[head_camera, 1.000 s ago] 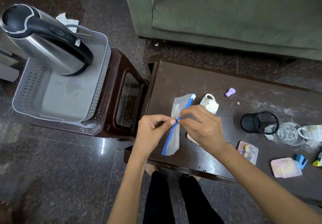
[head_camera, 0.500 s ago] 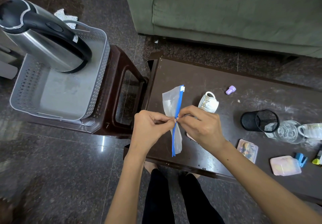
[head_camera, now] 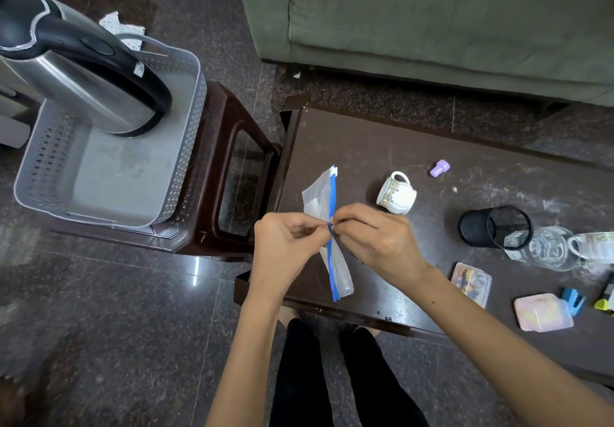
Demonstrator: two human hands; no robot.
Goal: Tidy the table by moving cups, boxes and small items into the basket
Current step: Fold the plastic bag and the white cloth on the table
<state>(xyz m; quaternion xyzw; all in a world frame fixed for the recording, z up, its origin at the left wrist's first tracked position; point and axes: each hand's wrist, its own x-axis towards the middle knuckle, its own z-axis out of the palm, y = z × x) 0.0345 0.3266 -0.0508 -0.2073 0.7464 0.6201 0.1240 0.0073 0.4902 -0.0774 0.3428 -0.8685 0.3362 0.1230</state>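
1. Over the near left corner of the dark table (head_camera: 365,147), I see both hands meeting on a clear zip bag with a blue seal strip (head_camera: 332,200). Left hand (head_camera: 285,244) pinches the strip from one side; right hand (head_camera: 378,240) pinches it from the other, fingertips nearly touching.
2. The bag hangs roughly upright between the pinches, lifted off the table. I cannot tell whether it holds anything.
3. Judgement: the step in hand is working the zip seal before the bag goes away. To do it well, I would keep both pinches on the strip itself, not the film, and work along it evenly so it does not buckle.
4. The grey perforated basket (head_camera: 186,174) sits on a brown stool (head_camera: 232,117) well left of the table, with a steel kettle (head_camera: 83,71) standing in it.
5. Not yet moved: white mug on its side (head_camera: 397,194), purple cap (head_camera: 439,168), black mesh pen cup (head_camera: 495,227), glass mug (head_camera: 548,249), two small lidded boxes (head_camera: 541,312).
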